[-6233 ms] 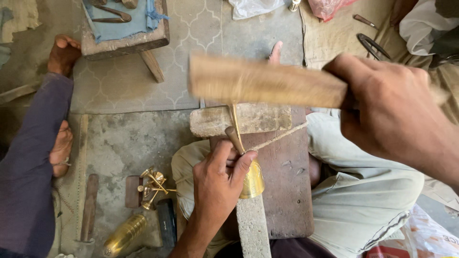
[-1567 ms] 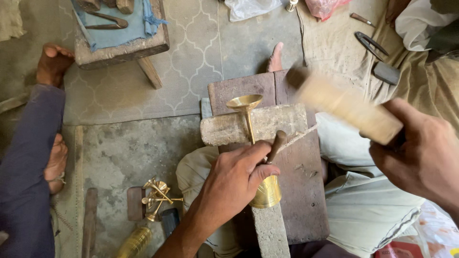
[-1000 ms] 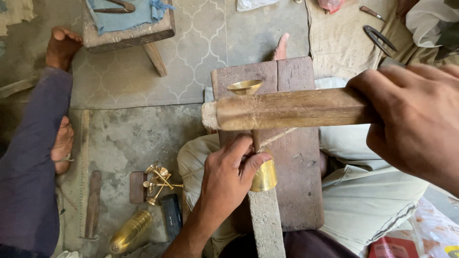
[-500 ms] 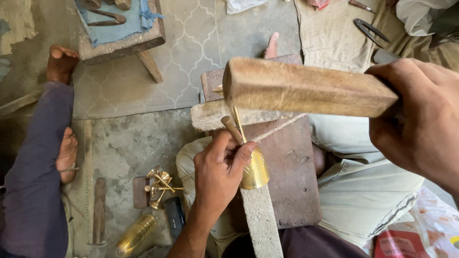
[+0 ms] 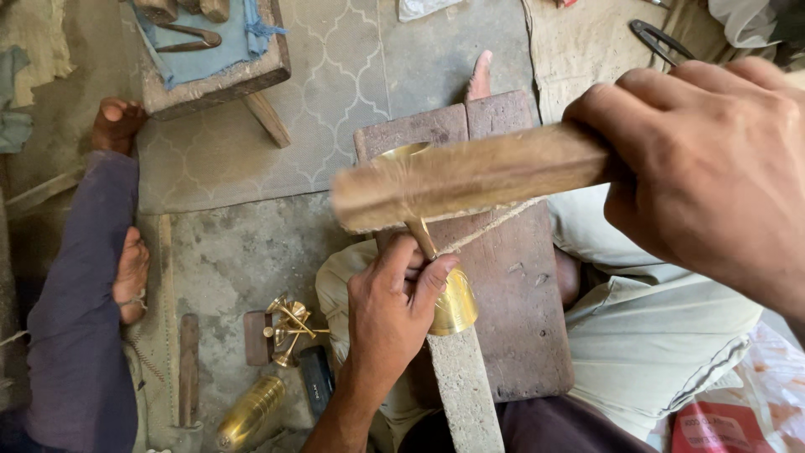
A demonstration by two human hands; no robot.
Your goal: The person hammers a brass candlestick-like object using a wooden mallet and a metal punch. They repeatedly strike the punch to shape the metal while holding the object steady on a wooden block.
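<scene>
My left hand (image 5: 392, 312) grips a brass goblet-shaped piece (image 5: 453, 302) by its stem, lying on a grey stone bar (image 5: 463, 394) over a wooden board (image 5: 511, 302). The piece's flared cup end (image 5: 401, 153) points away from me. My right hand (image 5: 713, 168) is closed on a wooden mallet (image 5: 470, 176), blurred with motion, held across and just above the brass stem.
Small brass parts (image 5: 289, 327) and a brass cylinder (image 5: 250, 411) lie on the floor at lower left. Another person's legs and bare feet (image 5: 130, 268) sit at left. A low wooden stool (image 5: 214, 59) with blue cloth and pliers stands upper left. Shears (image 5: 658, 38) lie upper right.
The mallet has kept swinging up and down over the brass piece; now it is lower and blurred across the stem. My left hand stays on the piece.
</scene>
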